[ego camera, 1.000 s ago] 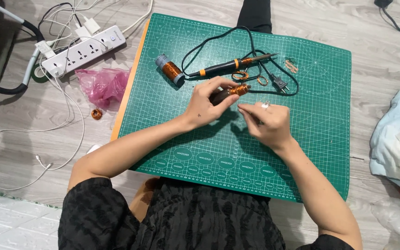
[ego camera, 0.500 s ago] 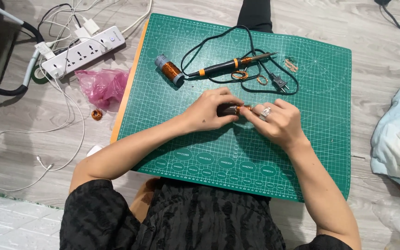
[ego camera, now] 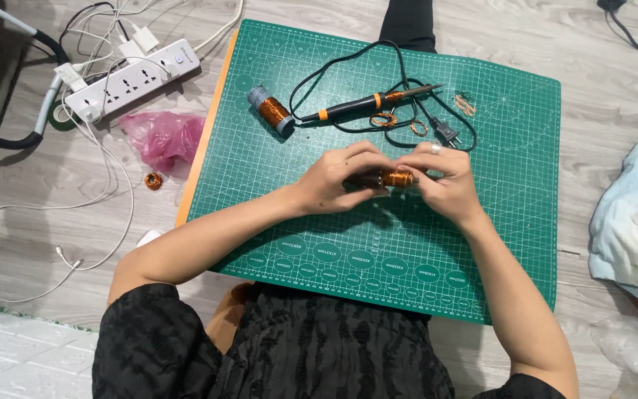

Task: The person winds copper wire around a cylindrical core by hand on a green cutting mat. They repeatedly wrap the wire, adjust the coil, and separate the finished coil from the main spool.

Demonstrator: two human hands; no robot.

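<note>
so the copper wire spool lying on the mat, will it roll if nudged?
Probably. The copper wire spool lies on its side on the flat green cutting mat, nothing chocking it. Its grey end flanges look round, so it likely rolls sideways. Dense winding suggests it is heavy for its size.

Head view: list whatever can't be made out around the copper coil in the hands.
- Dark rod carrying the copper coil: both ends covered by the left hand and right hand.
- Small copper bits on the green cutting mat: too small to identify.
- Pink bag: contents hidden.
</note>
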